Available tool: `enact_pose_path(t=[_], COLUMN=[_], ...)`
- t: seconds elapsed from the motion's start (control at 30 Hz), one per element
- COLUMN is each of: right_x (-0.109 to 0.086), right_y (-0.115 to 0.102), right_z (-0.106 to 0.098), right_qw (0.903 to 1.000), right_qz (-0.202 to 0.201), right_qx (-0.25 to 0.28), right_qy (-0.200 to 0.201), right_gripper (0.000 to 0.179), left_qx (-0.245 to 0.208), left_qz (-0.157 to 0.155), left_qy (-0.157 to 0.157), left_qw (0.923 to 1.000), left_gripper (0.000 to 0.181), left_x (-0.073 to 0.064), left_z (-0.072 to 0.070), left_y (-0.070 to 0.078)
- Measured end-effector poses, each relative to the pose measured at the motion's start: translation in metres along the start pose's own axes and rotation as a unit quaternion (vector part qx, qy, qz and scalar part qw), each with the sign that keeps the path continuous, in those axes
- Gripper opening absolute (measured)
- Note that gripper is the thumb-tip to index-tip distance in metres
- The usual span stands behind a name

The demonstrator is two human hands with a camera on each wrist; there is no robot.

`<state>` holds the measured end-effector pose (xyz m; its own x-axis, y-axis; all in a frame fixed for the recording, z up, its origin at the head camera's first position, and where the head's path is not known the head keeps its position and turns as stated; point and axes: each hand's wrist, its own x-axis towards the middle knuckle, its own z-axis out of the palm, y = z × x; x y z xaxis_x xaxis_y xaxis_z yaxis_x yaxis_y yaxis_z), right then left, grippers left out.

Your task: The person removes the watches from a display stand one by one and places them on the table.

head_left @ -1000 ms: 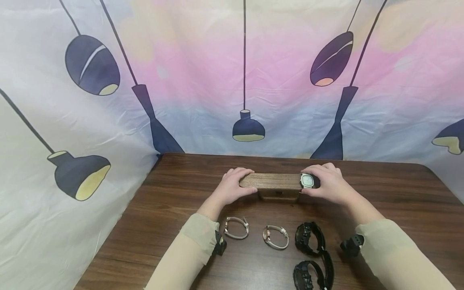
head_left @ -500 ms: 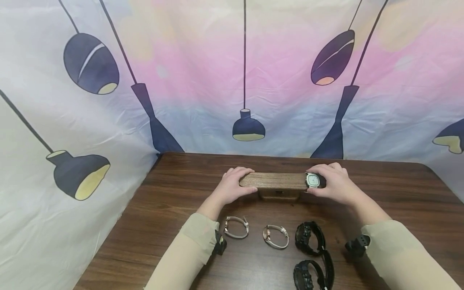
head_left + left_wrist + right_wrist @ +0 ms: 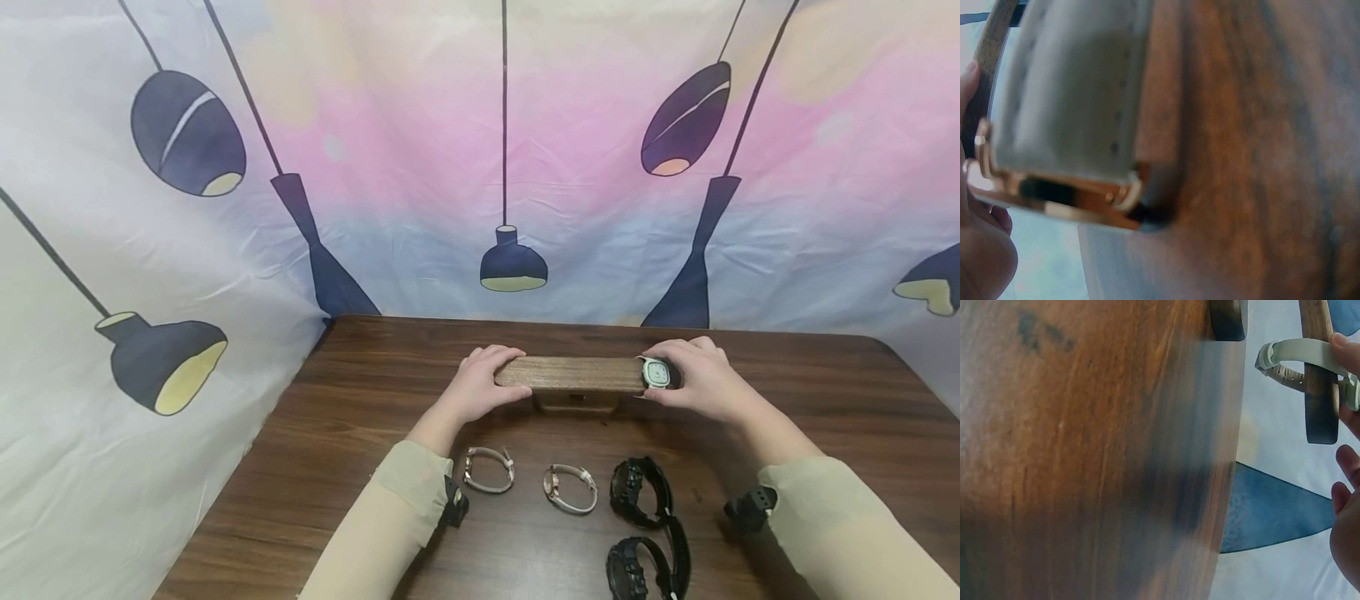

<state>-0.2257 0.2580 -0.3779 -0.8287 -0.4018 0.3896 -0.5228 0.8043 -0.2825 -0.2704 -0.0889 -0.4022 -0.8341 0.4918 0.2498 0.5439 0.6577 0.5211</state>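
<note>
A wooden T-shaped watch stand [image 3: 570, 374] is near the back of the table. My left hand [image 3: 478, 386] grips the left end of its bar, thumb in front and fingers behind. At the opposite end, my right hand [image 3: 703, 380] pinches a white-strapped watch [image 3: 657, 373] with a squarish pale dial. In the right wrist view, the buckled strap [image 3: 1310, 350] still loops around the bar, close to its dark rounded end [image 3: 1321, 428]. The left wrist view shows part of my left hand [image 3: 982, 250] at its edge.
Two slim watches with pale straps, one left [image 3: 489, 471] and one right [image 3: 572, 489], lie on the brown table [image 3: 337, 467] in front of the stand. Black chunky watches [image 3: 641, 493] lie nearer, at right. A patterned cloth [image 3: 420, 167] hangs behind the table.
My right hand has slid the white-strapped watch rightward along the bar, toward its end. My left hand and the stand have stayed in place.
</note>
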Motion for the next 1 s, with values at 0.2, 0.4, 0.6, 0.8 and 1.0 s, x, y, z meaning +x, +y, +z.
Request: enact_pose_path(t=[0.2,0.4,0.6,0.8,1.0], right_x=[-0.0026,-0.0050,-0.0020,-0.0003,-0.0010], right_y=[0.0024,0.0039,0.0035,0.0029,0.0027], right_z=[0.0039,0.0072,0.0084,0.0084,0.0068], right_qw=[0.9995,0.9993,0.9990,0.9978,0.9976], right_qz=[-0.016,-0.003,0.013,0.030,0.033], right_qx=[0.027,0.036,0.034,0.042,0.043], right_qy=[-0.001,-0.010,-0.027,-0.041,-0.043], right_gripper=[0.054,0.058,0.062,0.063,0.062], left_qx=[0.001,0.001,0.002,0.000,-0.001], left_qz=[-0.004,-0.008,-0.013,-0.011,-0.009], left_qy=[-0.002,-0.005,-0.008,-0.011,-0.010], left_qw=[1.0000,1.0000,0.9999,0.9999,0.9999], left_gripper=[0.061,0.061,0.061,0.061,0.061], left_x=[0.0001,0.0001,-0.0004,-0.0002,-0.0003], left_z=[0.0000,-0.0003,-0.0005,-0.0008,-0.0011], left_y=[0.0001,0.0011,0.0012,-0.0003,0.0004])
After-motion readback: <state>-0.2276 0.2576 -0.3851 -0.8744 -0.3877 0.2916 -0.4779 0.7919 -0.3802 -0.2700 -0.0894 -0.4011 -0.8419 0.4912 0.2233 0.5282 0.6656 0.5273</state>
